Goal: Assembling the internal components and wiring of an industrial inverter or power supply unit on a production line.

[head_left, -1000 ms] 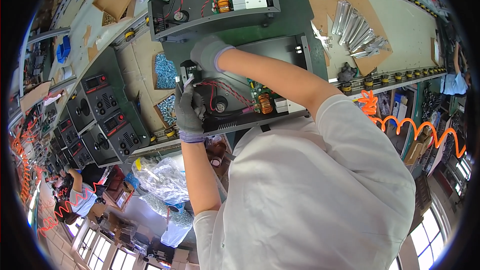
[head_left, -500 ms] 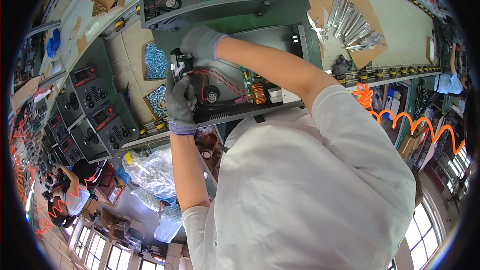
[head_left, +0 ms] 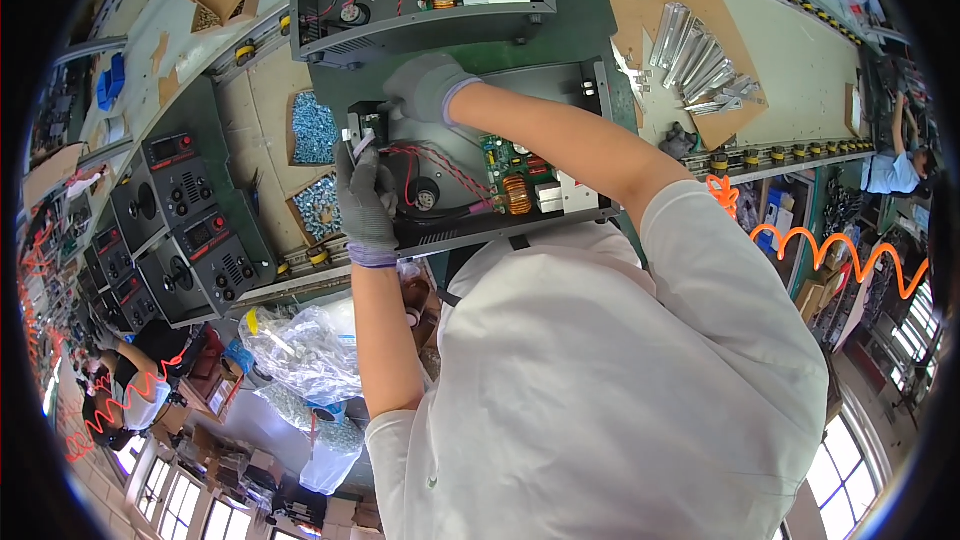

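A dark metal casing (head_left: 450, 230) lies before me with its top off. Inside are a green circuit board (head_left: 495, 155) with a copper coil (head_left: 517, 194), twisted red wires (head_left: 440, 155) and a round black part (head_left: 426, 193). My left hand (head_left: 368, 205), in a grey glove, is closed round the casing's left end, thumb on the inner side. Just right of a small board (head_left: 372, 127) at that end, my gloved right hand (head_left: 428, 90) hangs over the far left corner with its fingers curled. What those fingers hold, if anything, is hidden.
A second open casing (head_left: 430, 25) stands just beyond. Boxes of blue small parts (head_left: 314, 130) lie to the left, near finished black units (head_left: 205, 230). Clear strips (head_left: 695, 50) rest on cardboard at right. An orange coiled hose (head_left: 835, 250) hangs at far right.
My right hand has drawn back to the right from the casing's left end, and the small board there now shows. My left hand stays on that end.
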A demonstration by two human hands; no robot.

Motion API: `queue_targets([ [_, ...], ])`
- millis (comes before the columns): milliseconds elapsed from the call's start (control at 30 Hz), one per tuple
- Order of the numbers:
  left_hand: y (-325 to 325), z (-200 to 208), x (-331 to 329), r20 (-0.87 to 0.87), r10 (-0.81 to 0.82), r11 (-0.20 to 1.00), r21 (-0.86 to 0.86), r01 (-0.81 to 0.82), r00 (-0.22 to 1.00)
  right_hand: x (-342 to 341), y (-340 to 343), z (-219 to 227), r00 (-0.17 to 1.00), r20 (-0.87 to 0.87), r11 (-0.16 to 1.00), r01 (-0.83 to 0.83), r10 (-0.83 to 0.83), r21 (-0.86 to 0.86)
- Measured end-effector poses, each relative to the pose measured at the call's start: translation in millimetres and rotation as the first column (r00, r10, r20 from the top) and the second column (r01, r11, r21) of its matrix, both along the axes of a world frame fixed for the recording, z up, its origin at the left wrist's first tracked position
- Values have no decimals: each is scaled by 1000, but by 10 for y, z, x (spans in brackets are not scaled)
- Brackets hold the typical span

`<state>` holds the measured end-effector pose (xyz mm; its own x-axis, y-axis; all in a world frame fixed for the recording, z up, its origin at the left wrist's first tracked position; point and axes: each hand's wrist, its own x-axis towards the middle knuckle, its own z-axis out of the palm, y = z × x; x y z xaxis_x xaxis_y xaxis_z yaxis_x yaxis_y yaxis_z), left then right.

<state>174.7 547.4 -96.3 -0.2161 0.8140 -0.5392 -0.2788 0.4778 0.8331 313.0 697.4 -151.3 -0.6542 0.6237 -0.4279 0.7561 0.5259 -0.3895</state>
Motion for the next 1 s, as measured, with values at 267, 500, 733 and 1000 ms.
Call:
queue_targets([
  [267,-239,-290,333,-480,119,987,156,-49,869,192,-225,376,907,-382,956,66,-177,-286],
  [500,-90,38,481,-597,-24,980,143,137,802,119,-799,348,400,-680,772,127,-615,-623],
  [733,-114,18,144,-870,4,982,95,161,494,134,-459,-55,671,-522,831,274,-526,-485],
  [1000,-62,-278,-50,-967,-223,963,-199,184,126,-208,-363,-94,985,-126,990,125,-116,68],
])
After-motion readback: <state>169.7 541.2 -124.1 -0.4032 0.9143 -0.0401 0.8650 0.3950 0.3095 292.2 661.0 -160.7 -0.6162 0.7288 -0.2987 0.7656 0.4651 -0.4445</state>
